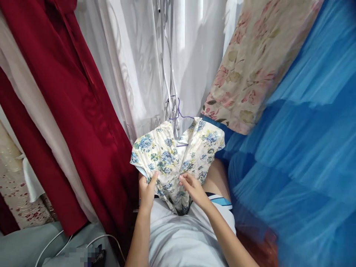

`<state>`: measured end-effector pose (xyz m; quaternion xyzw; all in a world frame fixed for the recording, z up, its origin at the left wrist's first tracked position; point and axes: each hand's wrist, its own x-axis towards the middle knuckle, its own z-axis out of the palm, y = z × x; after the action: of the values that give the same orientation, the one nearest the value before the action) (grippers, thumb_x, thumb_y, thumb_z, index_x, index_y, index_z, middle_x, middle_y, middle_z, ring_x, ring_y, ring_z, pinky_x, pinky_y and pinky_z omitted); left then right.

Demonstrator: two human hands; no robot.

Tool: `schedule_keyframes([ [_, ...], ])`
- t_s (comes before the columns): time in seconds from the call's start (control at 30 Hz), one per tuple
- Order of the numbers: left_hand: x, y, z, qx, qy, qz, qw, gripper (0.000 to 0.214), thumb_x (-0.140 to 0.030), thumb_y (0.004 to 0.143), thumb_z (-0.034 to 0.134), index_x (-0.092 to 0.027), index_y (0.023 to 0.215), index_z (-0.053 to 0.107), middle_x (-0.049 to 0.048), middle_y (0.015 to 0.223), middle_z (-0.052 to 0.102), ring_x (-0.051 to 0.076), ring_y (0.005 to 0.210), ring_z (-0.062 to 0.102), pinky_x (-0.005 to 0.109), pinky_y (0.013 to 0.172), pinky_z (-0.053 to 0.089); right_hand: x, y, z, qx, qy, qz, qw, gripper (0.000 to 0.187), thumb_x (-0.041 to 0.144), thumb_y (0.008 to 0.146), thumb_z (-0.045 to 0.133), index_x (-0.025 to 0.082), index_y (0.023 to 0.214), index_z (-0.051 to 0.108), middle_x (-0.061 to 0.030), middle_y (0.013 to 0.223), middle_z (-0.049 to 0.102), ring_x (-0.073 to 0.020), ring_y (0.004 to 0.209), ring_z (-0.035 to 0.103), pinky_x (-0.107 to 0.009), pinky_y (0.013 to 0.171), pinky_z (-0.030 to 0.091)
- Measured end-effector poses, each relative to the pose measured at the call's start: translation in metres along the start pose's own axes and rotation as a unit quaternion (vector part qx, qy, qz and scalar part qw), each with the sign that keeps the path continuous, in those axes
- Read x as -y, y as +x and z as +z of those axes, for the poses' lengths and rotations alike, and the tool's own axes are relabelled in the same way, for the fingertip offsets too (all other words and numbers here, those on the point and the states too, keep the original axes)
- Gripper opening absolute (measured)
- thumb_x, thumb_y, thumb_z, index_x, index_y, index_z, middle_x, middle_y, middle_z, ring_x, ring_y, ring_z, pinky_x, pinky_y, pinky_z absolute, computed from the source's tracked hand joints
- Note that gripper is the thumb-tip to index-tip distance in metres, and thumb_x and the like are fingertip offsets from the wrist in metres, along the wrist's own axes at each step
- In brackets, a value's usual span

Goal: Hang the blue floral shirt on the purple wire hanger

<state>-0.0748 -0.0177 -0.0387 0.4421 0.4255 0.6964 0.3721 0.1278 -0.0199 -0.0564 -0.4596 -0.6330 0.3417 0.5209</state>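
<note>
A cream floral top (167, 157) with blue roses, cap sleeves and a V-shaped neckline lies over my lap. A thin purple hanger (182, 114) sits inside its shoulders, with the hook pointing away from me. My left hand (148, 188) grips the side of the top below the sleeve, thumb on the front and fingers underneath. At the lower end of the neckline, the fingertips of my right hand (192, 186) pinch the front fabric. The lower part of the top bunches between my thighs, and its end is hidden.
White curtains (139, 66) and grey straps (164, 48) hang ahead. Red gowns (72, 111) hang at the left, a pink-flowered dress (244, 85) and blue tulle (300, 159) at the right. White cables (111, 237) lie on a grey surface (25, 244) at lower left.
</note>
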Motion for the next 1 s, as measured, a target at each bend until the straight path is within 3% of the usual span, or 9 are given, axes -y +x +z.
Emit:
schedule_keyframes([
  [0.1,0.000,-0.003,0.001,0.001,0.000,0.007,1.000,0.039,-0.038,0.075,0.077,-0.014,0.105,0.069,0.0100,0.110,0.072,0.027,0.114,0.064,0.036,0.100,0.048,-0.009,0.012,0.010,-0.006,-0.015,0.007,1.000,0.035,0.053,0.092,0.049,0.020,0.081,0.056,-0.0039,0.073,0.065,-0.0192,0.064,0.057,-0.031,0.063,0.043],
  [0.33,-0.011,-0.013,0.007,-0.028,0.003,0.027,0.999,0.033,-0.037,0.075,0.077,-0.015,0.100,0.070,0.0086,0.107,0.072,0.026,0.112,0.063,0.035,0.099,0.048,-0.001,0.017,0.011,-0.003,-0.012,0.055,0.998,0.035,0.052,0.088,0.055,0.020,0.075,0.055,-0.0040,0.067,0.067,-0.0163,0.053,0.053,-0.027,0.052,0.035],
  [0.53,-0.010,-0.008,0.002,-0.007,0.009,-0.003,1.000,0.035,-0.036,0.074,0.077,-0.015,0.100,0.069,0.0097,0.105,0.072,0.028,0.113,0.063,0.037,0.099,0.049,0.003,0.015,0.019,-0.008,0.024,0.028,0.999,0.037,0.052,0.088,0.055,0.020,0.071,0.057,-0.0034,0.060,0.065,-0.0161,0.051,0.052,-0.027,0.052,0.036],
  [0.6,-0.006,-0.007,0.000,-0.068,0.018,0.060,0.996,0.037,-0.036,0.077,0.075,-0.017,0.108,0.066,0.0103,0.113,0.069,0.028,0.116,0.061,0.037,0.101,0.047,0.003,0.013,0.018,-0.008,0.055,0.037,0.998,0.036,0.053,0.086,0.058,0.020,0.070,0.059,-0.0030,0.058,0.064,-0.0155,0.048,0.049,-0.027,0.049,0.035],
  [0.7,0.003,-0.013,0.003,-0.172,0.093,0.193,0.962,0.048,-0.031,0.079,0.072,-0.022,0.123,0.055,0.0127,0.133,0.055,0.027,0.126,0.052,0.037,0.107,0.040,0.004,0.008,0.013,-0.023,0.088,0.058,0.994,0.035,0.051,0.083,0.063,0.020,0.067,0.059,-0.0019,0.053,0.061,-0.0137,0.045,0.041,-0.027,0.046,0.029],
  [0.77,0.014,-0.020,0.011,-0.117,0.158,0.218,0.956,0.045,-0.029,0.079,0.070,-0.023,0.121,0.055,0.0129,0.130,0.055,0.026,0.125,0.052,0.037,0.107,0.039,0.007,0.003,0.011,-0.019,0.102,0.065,0.992,0.034,0.048,0.083,0.063,0.020,0.065,0.058,-0.0017,0.051,0.060,-0.0130,0.044,0.040,-0.026,0.047,0.028],
  [0.9,0.038,-0.035,0.040,0.147,0.228,0.157,0.950,0.017,-0.023,0.084,0.060,-0.021,0.101,0.061,0.0083,0.100,0.066,0.023,0.098,0.062,0.033,0.091,0.047,0.015,-0.006,0.013,0.008,0.129,0.069,0.989,0.036,0.046,0.080,0.067,0.020,0.060,0.056,-0.0015,0.048,0.058,-0.0128,0.043,0.043,-0.026,0.049,0.030],
  [1.0,0.042,-0.036,0.055,0.194,0.279,0.147,0.929,0.009,-0.023,0.089,0.050,-0.020,0.090,0.059,0.0061,0.086,0.066,0.020,0.082,0.061,0.029,0.077,0.046,0.020,-0.011,0.012,0.029,0.173,0.082,0.981,0.038,0.047,0.080,0.068,0.019,0.059,0.055,0.0003,0.046,0.053,-0.0104,0.041,0.037,-0.026,0.045,0.025],
])
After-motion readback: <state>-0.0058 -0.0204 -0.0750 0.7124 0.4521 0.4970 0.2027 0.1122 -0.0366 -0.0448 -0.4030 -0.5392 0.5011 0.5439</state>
